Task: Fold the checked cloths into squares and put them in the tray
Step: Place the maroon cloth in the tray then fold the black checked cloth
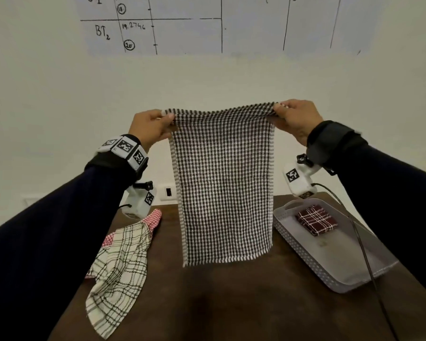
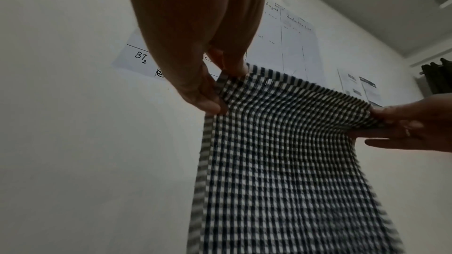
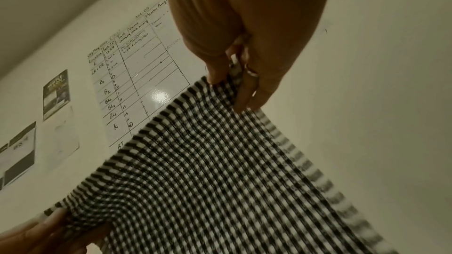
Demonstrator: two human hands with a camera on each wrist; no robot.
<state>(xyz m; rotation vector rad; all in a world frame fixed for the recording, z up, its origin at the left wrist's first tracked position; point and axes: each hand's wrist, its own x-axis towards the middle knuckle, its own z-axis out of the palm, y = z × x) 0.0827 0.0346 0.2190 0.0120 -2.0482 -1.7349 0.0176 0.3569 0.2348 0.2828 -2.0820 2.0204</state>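
the left hand point(image 1: 151, 126) and right hand point(image 1: 296, 119) each pinch one top corner of the black-and-white checked cloth point(image 1: 223, 183), which hangs flat at the centre of the frame above the table point(image 1: 244, 303). the hands are apart, keeping the top edge taut. to fold well, lower the cloth so its bottom edge lands square, then bring the corners down evenly. the tray point(image 1: 305, 262), at lower right, already holds one folded red cloth point(image 1: 316, 219).
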